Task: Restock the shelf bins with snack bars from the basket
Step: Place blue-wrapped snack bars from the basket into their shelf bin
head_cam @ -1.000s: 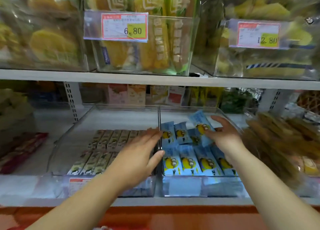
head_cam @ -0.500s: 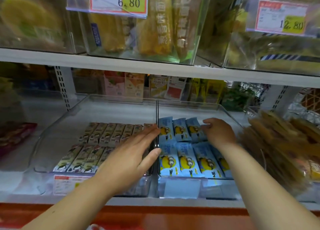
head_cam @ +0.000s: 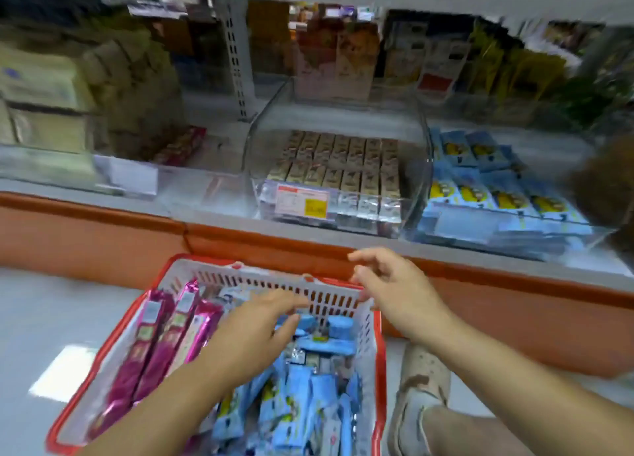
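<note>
The basket (head_cam: 247, 279) sits on the floor in front of the shelf (head_cam: 103, 236). Loose blue snack bars (head_cam: 302, 397) are heaped from its middle to its right wall, and long pink bars (head_cam: 154, 346) lie in a row along its left wall. My left hand (head_cam: 250, 335) reaches in over the heap, palm down, fingers straight and a little spread toward the far wall, gripping nothing; I cannot tell whether the fingertips touch the bars. My right hand (head_cam: 398, 291) hangs above the far right corner of the basket, wrist bent, fingers loosely curled and apart, empty. Both forearms come in from the bottom edge. On the shelf, a clear bin (head_cam: 260, 147) holds two neat rows of brown bars (head_cam: 343, 164), with a price label (head_cam: 302, 203) on its front. Just beside it on the right, another bin (head_cam: 480, 229) holds rows of blue bars (head_cam: 487, 188). My shoe (head_cam: 422, 380) stands near the basket's right wall.
</note>
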`<state>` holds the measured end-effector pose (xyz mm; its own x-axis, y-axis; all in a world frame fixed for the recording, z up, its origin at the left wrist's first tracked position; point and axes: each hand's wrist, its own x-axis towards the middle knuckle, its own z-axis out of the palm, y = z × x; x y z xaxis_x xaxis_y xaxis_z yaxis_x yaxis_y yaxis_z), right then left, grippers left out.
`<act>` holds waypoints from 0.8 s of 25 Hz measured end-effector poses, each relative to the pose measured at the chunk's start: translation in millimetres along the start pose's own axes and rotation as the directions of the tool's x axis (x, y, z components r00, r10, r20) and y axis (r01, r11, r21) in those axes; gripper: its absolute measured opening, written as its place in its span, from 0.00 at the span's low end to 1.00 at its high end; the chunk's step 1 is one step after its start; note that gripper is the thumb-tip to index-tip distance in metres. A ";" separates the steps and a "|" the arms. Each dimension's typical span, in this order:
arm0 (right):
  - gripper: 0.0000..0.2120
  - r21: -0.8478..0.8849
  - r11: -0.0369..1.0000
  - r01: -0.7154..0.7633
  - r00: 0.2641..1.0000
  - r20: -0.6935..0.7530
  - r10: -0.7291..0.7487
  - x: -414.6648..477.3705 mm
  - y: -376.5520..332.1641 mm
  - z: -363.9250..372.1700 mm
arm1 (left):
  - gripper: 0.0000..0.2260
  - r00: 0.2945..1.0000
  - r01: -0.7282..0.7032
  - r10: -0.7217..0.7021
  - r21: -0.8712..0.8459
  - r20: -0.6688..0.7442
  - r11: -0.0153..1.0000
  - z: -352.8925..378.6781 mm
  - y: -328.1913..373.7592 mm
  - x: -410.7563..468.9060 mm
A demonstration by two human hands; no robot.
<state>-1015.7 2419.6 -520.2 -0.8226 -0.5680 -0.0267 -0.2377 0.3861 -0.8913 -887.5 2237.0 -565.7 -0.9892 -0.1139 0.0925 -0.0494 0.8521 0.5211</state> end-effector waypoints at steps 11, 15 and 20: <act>0.25 -0.367 0.784 -0.501 0.721 0.323 0.613 -40.8 117.3 191.4 | 0.21 0.875 0.435 -0.420 -0.011 0.241 0.900 37.7 -95.8 -118.7; 0.16 -0.397 0.781 -0.482 0.720 0.329 0.611 -48.2 119.5 221.9 | 0.21 0.859 0.463 -0.444 -0.019 0.257 0.886 44.1 -98.0 -123.6; 0.11 -0.116 0.621 -0.776 0.555 0.343 0.758 -42.0 119.3 206.0 | 0.21 0.843 0.487 -0.458 -0.039 0.284 0.872 48.4 -97.9 -122.4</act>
<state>-903.1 2339.8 -718.6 -0.4594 -0.2722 -0.8455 0.4307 0.7642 -0.4801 -768.3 2192.2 -669.2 -0.8500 -0.3408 -0.4016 -0.5196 0.6679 0.5329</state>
